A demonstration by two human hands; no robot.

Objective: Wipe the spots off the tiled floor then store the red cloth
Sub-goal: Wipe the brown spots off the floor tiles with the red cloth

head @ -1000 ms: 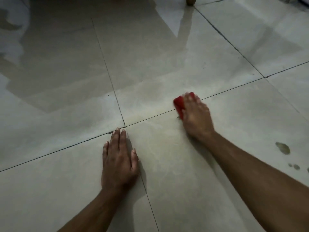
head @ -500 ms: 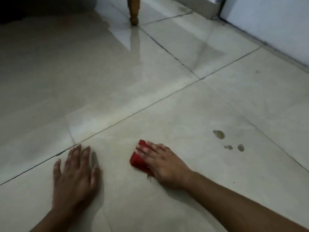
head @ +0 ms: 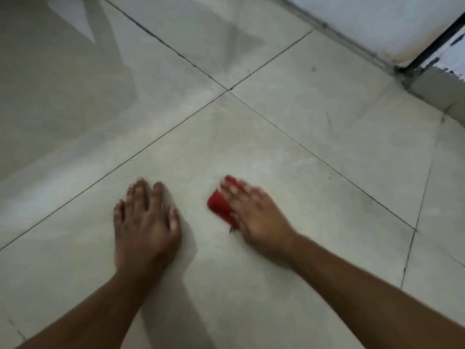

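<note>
Cloth work mid-stroke: right hand (head: 254,212) pressed flat, fingers spread over the red cloth (head: 221,206) on the tiled floor (head: 314,114). Left hand (head: 146,217) braces, palm down, holding nothing. The 3 dark spots seen 0.5 s ago beside the cloth are now out of sight; whether wiped or covered, cannot tell. Storing not yet begun.
</note>
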